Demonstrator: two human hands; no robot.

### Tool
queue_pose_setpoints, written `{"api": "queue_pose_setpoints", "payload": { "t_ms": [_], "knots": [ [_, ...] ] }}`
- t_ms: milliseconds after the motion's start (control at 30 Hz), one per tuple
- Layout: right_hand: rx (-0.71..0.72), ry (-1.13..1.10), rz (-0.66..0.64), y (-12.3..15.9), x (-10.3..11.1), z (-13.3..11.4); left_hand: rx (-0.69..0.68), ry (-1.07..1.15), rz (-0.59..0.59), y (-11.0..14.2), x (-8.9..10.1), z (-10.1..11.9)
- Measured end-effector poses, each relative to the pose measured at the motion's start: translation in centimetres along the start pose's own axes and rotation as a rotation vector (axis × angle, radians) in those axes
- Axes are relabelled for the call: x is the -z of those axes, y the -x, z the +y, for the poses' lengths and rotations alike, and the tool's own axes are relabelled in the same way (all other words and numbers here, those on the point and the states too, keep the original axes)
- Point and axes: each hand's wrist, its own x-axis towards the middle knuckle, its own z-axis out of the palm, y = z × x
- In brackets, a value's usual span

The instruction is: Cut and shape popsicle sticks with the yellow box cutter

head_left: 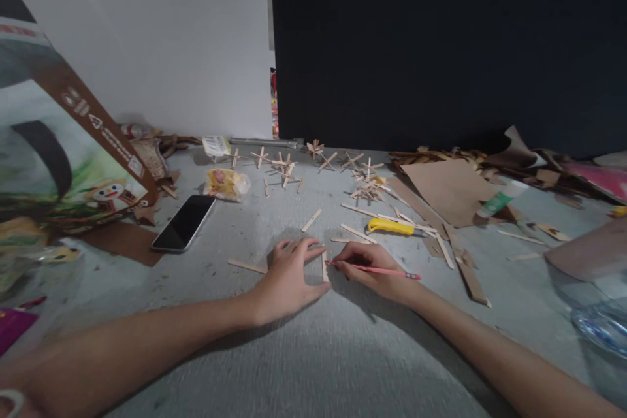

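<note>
My left hand [292,274] holds a wooden craft stick [324,266] against the table, fingertips at its far end and thumb at its near end. My right hand [375,269] grips a red pencil [379,269], its tip touching the stick. Another craft stick [245,266] lies partly under my left hand, and a short one [311,220] rests just beyond it. More loose sticks [359,233] lie past my right hand, close to a yellow utility knife [390,226].
Several crossed-stick pieces [287,173] stand at the back. To the left are a phone [185,223], a yellow packet [226,184] and a large printed bag [98,163]. Cardboard [441,186], a green-and-white tube [502,199] and a clear plastic container [602,326] lie rightward.
</note>
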Motion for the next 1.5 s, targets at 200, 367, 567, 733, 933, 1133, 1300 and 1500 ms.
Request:
{"api": "queue_pose_setpoints", "payload": {
  "t_ms": [200, 367, 567, 733, 933, 1133, 1300, 1500],
  "knots": [
    [-0.012, 0.003, -0.005, 0.05, 0.05, 0.03, -0.014, 0.016, 0.004, -0.03, -0.04, -0.08],
    [0.007, -0.012, -0.012, 0.03, 0.19, 0.04, 0.021, 0.019, -0.02, -0.04, 0.19, 0.26],
    [-0.04, -0.046, -0.01, -0.02, 0.25, -0.22, 0.027, 0.035, -0.022, 0.03, 0.14, 0.09],
    [-0.04, -0.083, -0.032, -0.01, 0.28, -0.15, 0.034, 0.02, -0.022, -0.02, 0.04, -0.04],
    [-0.043, -0.081, -0.016, -0.01, 0.3, 0.01, 0.017, 0.029, -0.024, -0.05, 0.14, 0.16],
    [-0.039, -0.111, -0.051, 0.02, 0.32, 0.09, 0.02, 0.022, -0.022, -0.07, 0.09, 0.15],
    [-0.038, -0.109, -0.03, -0.14, 0.19, 0.25, 0.041, 0.039, -0.028, 0.06, 0.38, 0.39],
    [-0.053, -0.158, -0.059, -0.17, 0.28, -0.01, 0.049, 0.056, -0.033, 0.2, 0.41, 0.25]
  ]
}}
